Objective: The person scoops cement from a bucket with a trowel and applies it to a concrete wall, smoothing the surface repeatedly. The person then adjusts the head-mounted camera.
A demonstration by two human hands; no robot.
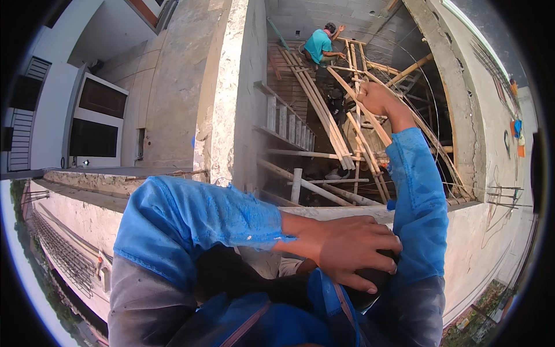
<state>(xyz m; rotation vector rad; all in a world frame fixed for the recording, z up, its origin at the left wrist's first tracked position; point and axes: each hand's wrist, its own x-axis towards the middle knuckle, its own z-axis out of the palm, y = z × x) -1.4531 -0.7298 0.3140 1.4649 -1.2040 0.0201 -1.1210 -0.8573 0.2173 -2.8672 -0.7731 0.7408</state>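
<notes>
My left arm, in a torn blue sleeve (225,217), crosses in front of my body. My left hand (352,248) lies over my dark-clothed knee (370,280), its fingers a little apart and bent over it, holding nothing. Stretched ahead over the opening, my right hand (381,99) has its fingers curled in. It overlaps a long wooden plank (347,87) that slants beneath it; whether the fingers touch the plank or hold something small is hidden.
Below, a person in a teal shirt (318,45) crouches by bamboo poles (318,107). An aluminium ladder (283,118) leans along the left wall. Rough concrete wall tops (224,98) border the deep opening. Rebar (66,248) lies at the lower left.
</notes>
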